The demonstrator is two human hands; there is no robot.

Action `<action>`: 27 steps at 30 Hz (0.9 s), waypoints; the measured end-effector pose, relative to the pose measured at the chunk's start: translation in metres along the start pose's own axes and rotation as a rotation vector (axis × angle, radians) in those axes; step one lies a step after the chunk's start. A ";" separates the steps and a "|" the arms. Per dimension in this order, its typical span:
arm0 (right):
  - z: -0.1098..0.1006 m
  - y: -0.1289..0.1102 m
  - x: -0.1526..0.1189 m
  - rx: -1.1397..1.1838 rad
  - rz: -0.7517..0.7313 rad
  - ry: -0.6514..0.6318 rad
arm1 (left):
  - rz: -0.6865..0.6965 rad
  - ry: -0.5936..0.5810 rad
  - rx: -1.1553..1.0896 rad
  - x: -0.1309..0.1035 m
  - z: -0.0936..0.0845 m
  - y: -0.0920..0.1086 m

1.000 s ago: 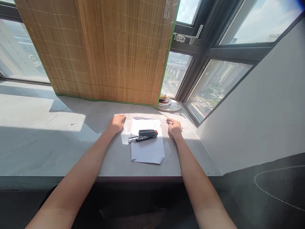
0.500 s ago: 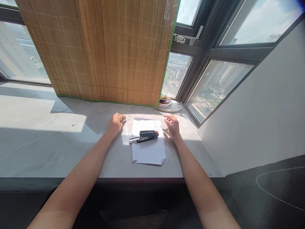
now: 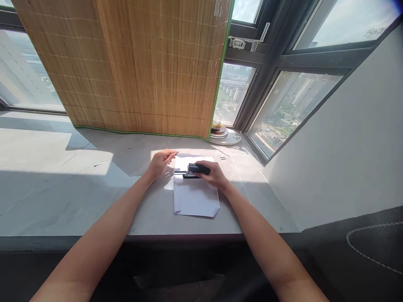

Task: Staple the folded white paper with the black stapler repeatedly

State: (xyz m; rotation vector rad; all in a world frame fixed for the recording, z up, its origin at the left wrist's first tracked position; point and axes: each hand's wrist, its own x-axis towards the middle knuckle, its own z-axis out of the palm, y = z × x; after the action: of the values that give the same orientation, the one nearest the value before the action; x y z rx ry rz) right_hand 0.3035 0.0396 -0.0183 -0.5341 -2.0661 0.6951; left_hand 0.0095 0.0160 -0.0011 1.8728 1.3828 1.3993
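My right hand [image 3: 214, 174] is wrapped round the back end of a black stapler [image 3: 197, 168] over a white sheet of paper [image 3: 195, 197]. The stapler's thin metal staple tray [image 3: 180, 172] sticks out to the left, toward my left hand. My left hand [image 3: 161, 162] is just beyond the paper's upper left edge, thumb and fingers pinched together. A tiny dark bit shows at its fingertips, too small to name. Two short strips that look like staples [image 3: 223, 158] lie on the pale ledge right of the paper.
A bamboo blind [image 3: 141, 67] hangs at the back over the window ledge [image 3: 94, 201]. Stacked plates [image 3: 219, 132] stand in the far corner by the window frame. A white wall [image 3: 333, 138] slopes along the right side. A small scrap [image 3: 99, 164] lies at left.
My right hand has moved left and closed on the stapler, which is turned slightly and shifted up the paper. My left hand has come right, nearer the stapler's tray. The small strips at right are uncovered.
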 end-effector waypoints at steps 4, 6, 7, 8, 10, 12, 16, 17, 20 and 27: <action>-0.004 0.011 0.002 -0.098 0.047 0.064 | 0.157 -0.078 -0.066 -0.006 0.004 0.008; -0.005 0.013 0.003 -0.111 0.063 0.051 | 0.216 -0.148 -0.049 -0.008 0.006 0.009; -0.005 0.014 0.003 -0.110 0.066 0.051 | 0.226 -0.184 -0.034 -0.009 0.007 0.009; -0.005 0.014 0.003 -0.109 0.065 0.057 | 0.224 -0.217 -0.019 -0.010 0.008 0.009; -0.005 0.014 0.004 -0.115 0.053 0.068 | 0.202 -0.274 0.013 -0.010 0.010 0.008; -0.004 0.015 0.004 -0.124 0.036 0.073 | 0.180 -0.312 0.048 -0.010 0.011 0.008; -0.003 0.017 0.004 -0.114 0.018 0.084 | 0.198 -0.323 0.162 -0.008 0.013 0.007; -0.003 0.017 0.004 -0.115 0.023 0.083 | 0.200 -0.317 0.186 -0.008 0.013 0.007; -0.003 0.017 0.004 -0.125 0.043 0.075 | 0.183 -0.309 0.208 -0.008 0.015 0.006; -0.001 0.017 0.004 -0.112 0.015 0.082 | 0.126 -0.327 0.151 -0.009 0.015 0.000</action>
State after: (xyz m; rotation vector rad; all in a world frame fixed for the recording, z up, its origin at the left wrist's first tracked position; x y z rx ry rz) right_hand 0.3041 0.0554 -0.0269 -0.6324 -2.0339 0.5591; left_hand 0.0228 0.0110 -0.0108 2.2026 1.2532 1.0060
